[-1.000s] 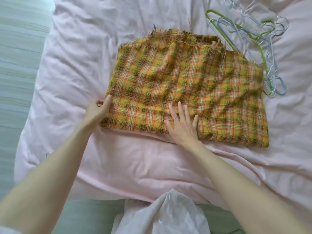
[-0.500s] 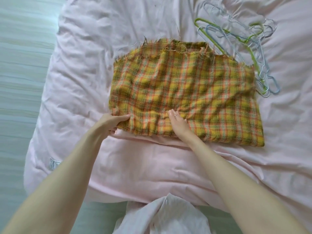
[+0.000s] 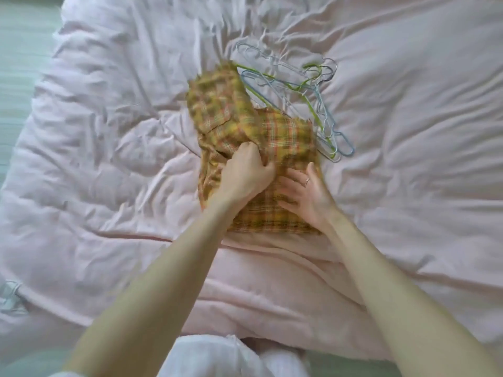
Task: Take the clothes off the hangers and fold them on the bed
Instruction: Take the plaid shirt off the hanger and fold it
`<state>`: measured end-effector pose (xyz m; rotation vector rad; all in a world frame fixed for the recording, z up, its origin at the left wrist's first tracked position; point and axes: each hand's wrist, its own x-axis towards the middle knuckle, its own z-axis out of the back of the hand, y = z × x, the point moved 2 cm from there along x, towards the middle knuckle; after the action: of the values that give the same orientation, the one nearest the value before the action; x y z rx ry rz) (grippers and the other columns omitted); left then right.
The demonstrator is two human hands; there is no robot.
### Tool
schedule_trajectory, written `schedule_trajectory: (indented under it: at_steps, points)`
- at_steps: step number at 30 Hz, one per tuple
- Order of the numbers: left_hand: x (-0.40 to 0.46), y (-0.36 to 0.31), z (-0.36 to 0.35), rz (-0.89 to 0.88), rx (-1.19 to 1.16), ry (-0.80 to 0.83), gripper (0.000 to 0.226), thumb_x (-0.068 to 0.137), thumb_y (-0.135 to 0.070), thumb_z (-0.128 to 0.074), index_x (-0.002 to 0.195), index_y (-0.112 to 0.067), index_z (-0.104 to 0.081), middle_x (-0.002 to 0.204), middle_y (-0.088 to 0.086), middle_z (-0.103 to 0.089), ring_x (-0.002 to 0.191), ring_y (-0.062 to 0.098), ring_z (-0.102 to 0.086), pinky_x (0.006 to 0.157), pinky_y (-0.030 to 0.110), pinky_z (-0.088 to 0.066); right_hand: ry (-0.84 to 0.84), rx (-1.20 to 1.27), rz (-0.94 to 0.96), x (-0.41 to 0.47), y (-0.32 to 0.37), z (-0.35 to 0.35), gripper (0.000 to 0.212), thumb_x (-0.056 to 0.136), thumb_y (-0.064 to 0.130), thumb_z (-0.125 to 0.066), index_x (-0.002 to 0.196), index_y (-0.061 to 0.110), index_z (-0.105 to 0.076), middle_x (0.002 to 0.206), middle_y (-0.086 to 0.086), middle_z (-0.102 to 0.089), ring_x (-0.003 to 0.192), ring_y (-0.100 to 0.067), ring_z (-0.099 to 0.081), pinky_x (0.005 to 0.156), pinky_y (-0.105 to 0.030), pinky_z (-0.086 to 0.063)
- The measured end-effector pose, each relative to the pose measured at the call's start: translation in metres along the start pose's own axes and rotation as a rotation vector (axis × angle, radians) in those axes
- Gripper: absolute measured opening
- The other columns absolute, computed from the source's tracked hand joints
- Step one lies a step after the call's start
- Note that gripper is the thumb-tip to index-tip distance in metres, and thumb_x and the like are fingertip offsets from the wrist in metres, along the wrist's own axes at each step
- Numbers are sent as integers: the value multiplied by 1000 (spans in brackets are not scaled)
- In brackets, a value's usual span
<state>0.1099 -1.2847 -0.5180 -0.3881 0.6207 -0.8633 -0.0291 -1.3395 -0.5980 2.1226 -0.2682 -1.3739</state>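
Note:
A yellow and orange plaid garment [image 3: 285, 134] lies on the pink bed cover [image 3: 114, 164], partly folded over itself. My left hand [image 3: 246, 172] grips a lifted fold of its left side, raised and carried toward the right. Beside it my right hand [image 3: 307, 194] lies on the lower right part of the cloth with its fingers spread flat and a ring on one finger. A pile of empty wire hangers [image 3: 313, 99], in green, blue and white, sits just behind and to the right of the garment.
The wrinkled pink cover stretches wide on both sides of the garment. The floor [image 3: 19, 63] shows along the left edge of the bed. White cloth [image 3: 226, 355] sits at the bottom centre, close to my body.
My left hand took hold of the garment's left edge and swung it up and over to the right. The garment went from flat and spread out to half folded. The view has shifted.

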Motion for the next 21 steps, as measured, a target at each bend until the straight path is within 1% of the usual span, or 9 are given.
schedule_trajectory:
  at_steps: [2, 4, 6, 8, 10, 13, 15, 17, 21]
  points:
    - [1, -31, -56, -92, 59, 250, 34, 90, -35, -47, 109, -7, -50, 136, 9, -42, 113, 29, -48, 88, 38, -42, 5, 75, 0, 1, 8, 40, 67, 94, 63, -18, 135, 18, -47, 118, -7, -60, 108, -25, -55, 98, -47, -41]
    - [-4, -35, -93, -144, 105, 531, 46, 92, -39, -48, 125, -7, -47, 144, 9, -35, 121, 26, -44, 94, 36, -39, 4, 117, -54, 3, 6, 56, 74, 90, 68, -26, 132, 12, -50, 122, -16, -60, 102, -27, -56, 94, -45, -44]
    - [-13, -31, -118, -183, 111, 643, 48, 95, -36, -48, 134, -8, -45, 146, 9, -37, 127, 25, -41, 98, 31, -33, -43, 46, -117, 6, -4, 76, 80, 84, 67, -46, 133, 3, -47, 125, -27, -54, 92, -29, -54, 93, -48, -46]
    - [-19, -14, -124, -211, 52, 588, 39, 97, -26, -47, 132, -8, -51, 138, 8, -48, 124, 24, -46, 98, 29, -35, -133, -131, -125, 6, -15, 86, 59, 87, 53, -55, 122, 6, -53, 107, -16, -63, 85, -24, -60, 83, -43, -52]
    - [-20, 11, -124, -219, 30, 425, 30, 96, -19, -47, 122, -10, -58, 128, 6, -55, 120, 22, -49, 99, 35, -39, -199, -256, -104, 10, -23, 93, 37, 88, 39, -62, 112, 13, -50, 97, -2, -63, 85, -17, -62, 79, -40, -55]
    - [-21, 55, -119, -158, 165, 131, 31, 94, -19, -49, 123, -17, -57, 138, 3, -49, 135, 25, -35, 109, 47, -28, -250, -310, -95, 18, -28, 93, 27, 88, 16, -65, 110, 7, -52, 83, -1, -62, 66, -11, -63, 60, -27, -58]
    - [-32, 80, -117, -74, 268, 108, 41, 95, -27, -51, 135, -22, -48, 152, 2, -31, 144, 27, -16, 114, 50, -13, -274, -316, -78, 20, -27, 91, 30, 89, 7, -62, 116, 1, -52, 82, -4, -63, 53, -7, -62, 49, -21, -54]
    - [-44, 96, -118, -102, 350, 146, 48, 91, -24, -56, 138, -25, -44, 155, 5, -23, 145, 29, -10, 113, 53, -12, -300, -326, -28, 17, -26, 92, 29, 89, 5, -60, 117, -1, -54, 90, -7, -65, 56, -7, -64, 50, -19, -54]
    - [-55, 104, -124, -252, 363, 97, 42, 76, 2, -64, 114, -16, -62, 144, 14, -43, 137, 40, -31, 104, 60, -29, -362, -339, 16, 6, -32, 106, 30, 87, 5, -62, 116, -1, -58, 101, -10, -66, 76, -12, -63, 56, -18, -53]
